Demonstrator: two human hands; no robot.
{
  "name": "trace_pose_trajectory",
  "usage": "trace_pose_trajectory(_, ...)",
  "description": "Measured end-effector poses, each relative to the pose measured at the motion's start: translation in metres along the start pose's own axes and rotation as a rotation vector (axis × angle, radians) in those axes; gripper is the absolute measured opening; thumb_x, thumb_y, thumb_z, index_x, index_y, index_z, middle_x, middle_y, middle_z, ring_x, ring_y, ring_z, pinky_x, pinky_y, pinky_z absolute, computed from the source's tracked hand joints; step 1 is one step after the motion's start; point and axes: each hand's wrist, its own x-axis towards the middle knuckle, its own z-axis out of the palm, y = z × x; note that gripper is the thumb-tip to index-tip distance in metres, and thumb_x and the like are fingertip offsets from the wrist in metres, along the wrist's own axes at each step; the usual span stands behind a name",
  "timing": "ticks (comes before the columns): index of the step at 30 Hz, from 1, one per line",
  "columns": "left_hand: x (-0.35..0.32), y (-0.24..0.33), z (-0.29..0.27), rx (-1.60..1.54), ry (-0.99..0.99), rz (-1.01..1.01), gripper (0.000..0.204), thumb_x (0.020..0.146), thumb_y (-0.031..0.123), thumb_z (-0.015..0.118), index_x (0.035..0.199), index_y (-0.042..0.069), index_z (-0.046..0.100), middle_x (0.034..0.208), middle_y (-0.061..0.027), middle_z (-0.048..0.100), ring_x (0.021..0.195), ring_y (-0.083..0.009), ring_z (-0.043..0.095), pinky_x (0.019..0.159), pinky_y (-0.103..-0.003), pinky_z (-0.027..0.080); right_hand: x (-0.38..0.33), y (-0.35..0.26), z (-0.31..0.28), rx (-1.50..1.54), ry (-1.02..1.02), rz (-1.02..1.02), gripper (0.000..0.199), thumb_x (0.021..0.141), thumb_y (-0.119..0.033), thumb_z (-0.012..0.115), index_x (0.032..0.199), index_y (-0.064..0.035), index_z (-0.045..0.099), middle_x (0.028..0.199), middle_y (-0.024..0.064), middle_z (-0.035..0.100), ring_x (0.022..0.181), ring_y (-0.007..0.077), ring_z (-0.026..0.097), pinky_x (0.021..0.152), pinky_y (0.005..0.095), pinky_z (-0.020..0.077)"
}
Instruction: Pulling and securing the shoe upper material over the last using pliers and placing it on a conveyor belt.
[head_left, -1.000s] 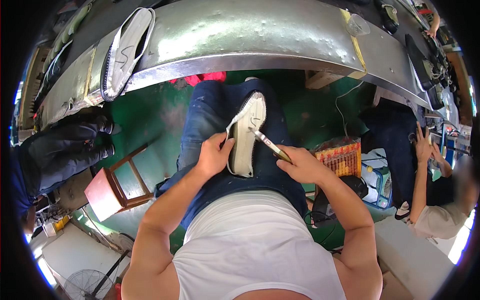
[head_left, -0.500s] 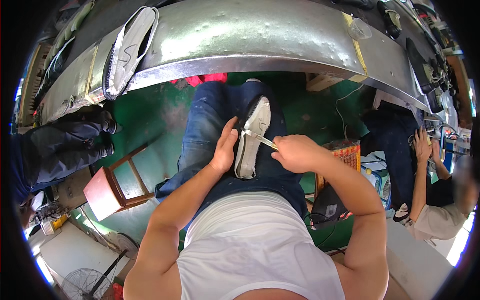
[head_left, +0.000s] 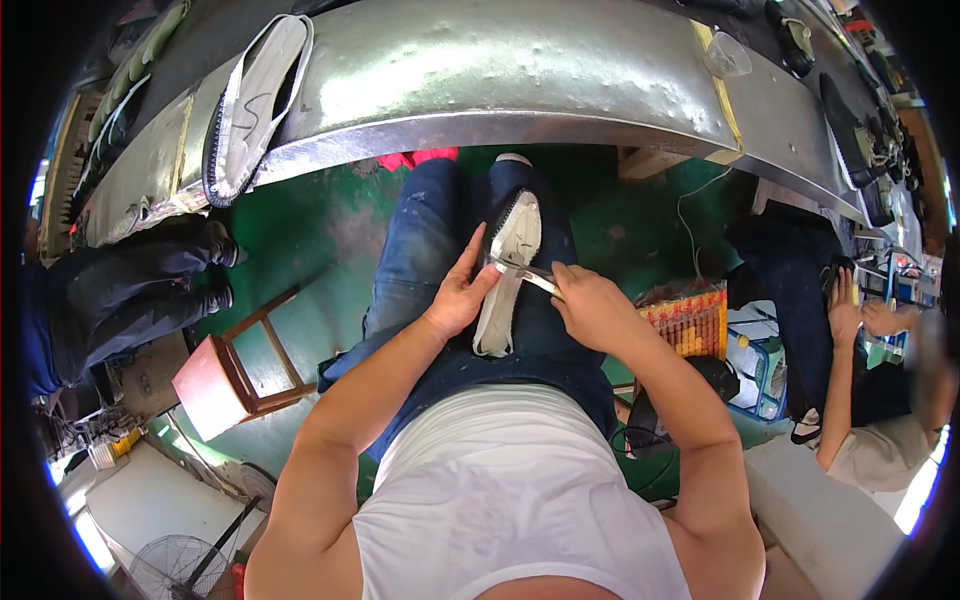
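A shoe upper on its last (head_left: 494,325), pale bottom facing up with a stitched dark edge, lies lengthwise on my thighs. My left hand (head_left: 461,298) rests along its left side, fingers stretched out and thumb tip at the shoe's edge. From the right, my right hand (head_left: 592,308) grips the handles of metal pincers (head_left: 538,279). Their head lies across the middle of the shoe, close to my left thumb. The exact bite of the jaws is too small to make out.
A metal-topped bench (head_left: 480,75) runs ahead of me, with another pale-bottomed shoe (head_left: 255,110) and a clear plastic cup (head_left: 727,55) on it. A stool (head_left: 213,385) stands left, a woven basket (head_left: 690,320) right. A co-worker's hands (head_left: 845,310) show far right.
My right hand and the pincers have swung slightly, and both handles now show apart. My left thumb has come nearer to the pincers' head. The shoe stays on my lap.
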Motion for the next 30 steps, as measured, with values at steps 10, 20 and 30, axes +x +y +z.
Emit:
trace_pose_trajectory(10,-0.005,-0.003,-0.002,0.558,0.056,0.288,0.065,0.100,0.013,0.054,0.156,0.007,0.023,0.149,-0.0237,0.042,0.137,-0.0287,0.043,0.111,-0.033,0.035,0.000,-0.014,0.047,0.827,-0.124,0.355,0.022,0.098,-0.019,0.059,0.106,0.0009,0.060,0.085,0.0056,0.066,0.069,0.0116,0.061,0.065,0.0278,0.0500)
trace_pose_trajectory(20,-0.003,0.018,0.001,0.946,0.004,0.349,0.047,0.098,0.015,0.052,0.145,0.017,0.046,0.137,-0.0353,0.046,0.117,-0.0511,0.053,0.099,-0.046,0.049,-0.008,0.022,-0.019,1.157,-0.463,0.513,0.029,0.099,-0.027,0.058,0.105,0.0009,0.061,0.087,0.0087,0.067,0.072,0.0138,0.066,0.050,0.0238,0.0497)
trace_pose_trajectory(30,-0.007,0.016,0.010,0.758,0.124,0.141,0.069,0.099,0.024,0.052,0.155,0.007,0.016,0.139,-0.0378,0.044,0.125,-0.0484,0.050,0.104,-0.044,0.043,0.041,0.005,-0.013,0.558,-0.164,0.311,0.044,0.102,-0.036,0.046,0.088,0.0042,0.057,0.075,0.0188,0.066,0.069,0.0326,0.066,0.068,0.0428,0.0517)
